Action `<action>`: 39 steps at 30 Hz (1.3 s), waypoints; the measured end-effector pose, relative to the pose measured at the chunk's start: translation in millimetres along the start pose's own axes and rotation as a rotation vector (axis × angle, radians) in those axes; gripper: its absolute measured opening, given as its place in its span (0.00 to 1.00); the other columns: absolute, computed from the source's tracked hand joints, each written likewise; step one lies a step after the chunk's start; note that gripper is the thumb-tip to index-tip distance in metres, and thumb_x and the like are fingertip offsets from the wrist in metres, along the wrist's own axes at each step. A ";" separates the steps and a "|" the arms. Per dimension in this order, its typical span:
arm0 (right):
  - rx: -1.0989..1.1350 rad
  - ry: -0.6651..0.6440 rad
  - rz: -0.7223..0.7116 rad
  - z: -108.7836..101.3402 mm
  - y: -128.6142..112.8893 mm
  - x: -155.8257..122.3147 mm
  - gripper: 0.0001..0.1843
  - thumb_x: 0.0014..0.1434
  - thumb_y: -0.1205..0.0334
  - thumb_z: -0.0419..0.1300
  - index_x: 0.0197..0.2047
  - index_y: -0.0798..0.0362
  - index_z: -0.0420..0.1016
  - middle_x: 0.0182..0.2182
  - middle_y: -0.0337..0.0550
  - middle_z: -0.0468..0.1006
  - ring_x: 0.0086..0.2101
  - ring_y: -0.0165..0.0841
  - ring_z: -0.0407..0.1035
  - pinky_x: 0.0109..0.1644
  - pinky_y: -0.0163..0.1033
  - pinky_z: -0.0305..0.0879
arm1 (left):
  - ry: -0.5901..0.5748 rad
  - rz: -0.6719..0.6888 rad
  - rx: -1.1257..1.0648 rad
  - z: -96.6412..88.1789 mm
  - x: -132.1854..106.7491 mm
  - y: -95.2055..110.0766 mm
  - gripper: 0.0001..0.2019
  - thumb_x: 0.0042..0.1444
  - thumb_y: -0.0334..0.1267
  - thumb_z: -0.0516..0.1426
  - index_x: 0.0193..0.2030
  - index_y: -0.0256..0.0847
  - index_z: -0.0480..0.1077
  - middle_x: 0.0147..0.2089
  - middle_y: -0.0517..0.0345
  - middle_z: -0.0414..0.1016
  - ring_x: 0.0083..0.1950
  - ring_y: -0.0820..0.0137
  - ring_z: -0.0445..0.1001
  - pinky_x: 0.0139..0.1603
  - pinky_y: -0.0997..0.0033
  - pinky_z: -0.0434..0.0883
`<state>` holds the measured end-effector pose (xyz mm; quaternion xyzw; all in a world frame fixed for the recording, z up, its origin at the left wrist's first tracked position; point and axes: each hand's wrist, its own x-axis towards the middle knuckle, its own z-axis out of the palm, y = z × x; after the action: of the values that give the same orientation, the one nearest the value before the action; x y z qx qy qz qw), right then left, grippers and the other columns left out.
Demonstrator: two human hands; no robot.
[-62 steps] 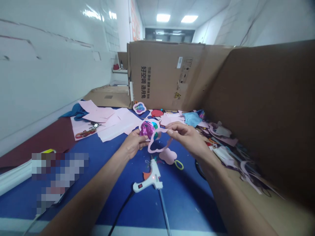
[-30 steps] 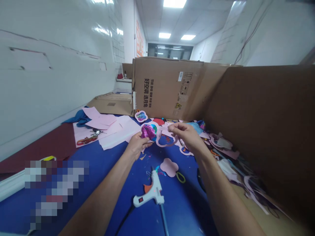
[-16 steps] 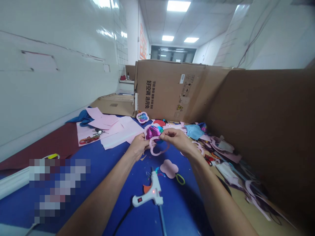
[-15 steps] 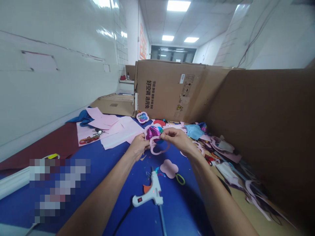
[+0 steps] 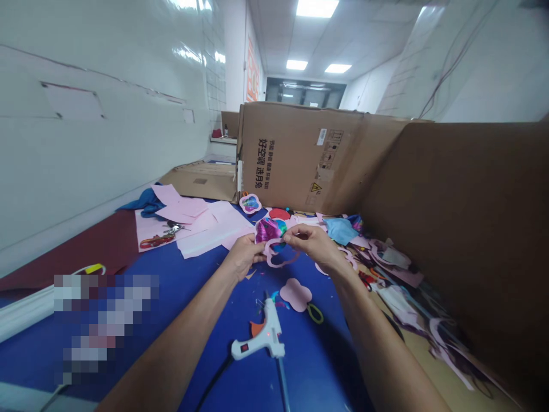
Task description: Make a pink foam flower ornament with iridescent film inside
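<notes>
Closed in since the earlier view, the right hand (image 5: 315,243) has drawn a pink foam flower-shaped frame (image 5: 278,265) against a shiny magenta foil disc (image 5: 269,230), held by the left hand (image 5: 242,256). Right fingers pinch the frame's upper edge, and its long axis runs crosswise, between the hands, its lobes pointing below the fingers. Left fingers press together around the disc, which sits just left of the right fingers, above the blue bench (image 5: 317,366).
</notes>
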<state>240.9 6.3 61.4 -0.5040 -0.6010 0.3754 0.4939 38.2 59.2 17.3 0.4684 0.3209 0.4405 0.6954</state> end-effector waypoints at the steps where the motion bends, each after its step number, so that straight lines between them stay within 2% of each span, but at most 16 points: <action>1: 0.002 -0.024 0.005 -0.3 -0.3 -0.2 0.21 0.49 0.42 0.76 0.33 0.51 0.83 0.28 0.41 0.80 0.29 0.34 0.69 0.31 0.39 0.68 | 0.008 0.001 -0.002 -1.3 0.7 -0.2 0.17 0.42 0.37 0.78 0.35 0.34 0.80 0.31 0.49 0.83 0.29 0.67 0.81 0.33 0.70 0.79; 7: -0.045 -0.075 -0.007 -8.4 -3.6 -2.7 0.20 0.54 0.42 0.75 0.33 0.52 0.85 0.30 0.44 0.82 0.31 0.35 0.71 0.33 0.39 0.72 | 0.044 0.022 -0.042 -6.7 2.0 1.4 0.15 0.45 0.35 0.76 0.37 0.33 0.81 0.34 0.48 0.83 0.31 0.69 0.80 0.35 0.71 0.80; 11: -0.011 -0.177 0.039 -14.7 -7.3 -7.1 0.20 0.55 0.41 0.75 0.36 0.51 0.85 0.30 0.42 0.79 0.31 0.35 0.69 0.30 0.39 0.73 | 0.048 0.041 -0.065 -7.4 1.3 2.2 0.16 0.43 0.36 0.77 0.39 0.35 0.82 0.38 0.48 0.85 0.35 0.66 0.83 0.38 0.68 0.81; 14: 0.008 -0.146 0.051 -16.2 -8.0 -8.3 0.22 0.52 0.40 0.76 0.35 0.51 0.84 0.28 0.40 0.76 0.30 0.34 0.67 0.28 0.39 0.72 | 0.037 0.041 -0.024 -7.3 1.0 2.1 0.18 0.42 0.37 0.77 0.38 0.35 0.82 0.37 0.49 0.85 0.34 0.67 0.82 0.38 0.69 0.80; 17: 0.002 -0.110 0.049 -16.6 -7.0 -7.3 0.23 0.50 0.40 0.78 0.35 0.52 0.84 0.29 0.41 0.78 0.30 0.33 0.68 0.31 0.39 0.71 | 0.030 0.048 0.049 -6.3 0.7 2.4 0.18 0.41 0.38 0.78 0.38 0.34 0.82 0.34 0.50 0.84 0.31 0.69 0.80 0.36 0.71 0.79; 23: -0.017 -0.081 0.034 -15.8 -5.0 -4.7 0.22 0.50 0.41 0.78 0.34 0.51 0.84 0.28 0.40 0.78 0.30 0.33 0.68 0.33 0.37 0.67 | 0.035 0.008 0.198 -1.7 -2.5 6.2 0.11 0.46 0.33 0.75 0.33 0.36 0.78 0.27 0.56 0.81 0.25 0.71 0.78 0.27 0.77 0.73; 33: 0.044 -0.019 0.063 -16.1 -1.8 -2.4 0.22 0.50 0.41 0.78 0.34 0.51 0.84 0.27 0.41 0.78 0.30 0.33 0.69 0.32 0.37 0.65 | 0.052 -0.008 0.291 1.1 -3.1 7.1 0.11 0.43 0.31 0.75 0.33 0.37 0.80 0.27 0.57 0.81 0.24 0.72 0.76 0.23 0.79 0.69; 39: 0.069 -0.011 0.079 -14.3 0.3 -1.8 0.23 0.47 0.41 0.79 0.33 0.52 0.84 0.27 0.40 0.79 0.28 0.32 0.68 0.35 0.39 0.69 | 0.039 0.008 0.279 0.0 -2.8 6.6 0.13 0.41 0.33 0.76 0.31 0.36 0.79 0.26 0.57 0.80 0.23 0.73 0.75 0.22 0.79 0.68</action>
<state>254.8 3.9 64.0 -0.5082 -0.5699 0.4177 0.4924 35.0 57.8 23.6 0.5531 0.3906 0.4037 0.6153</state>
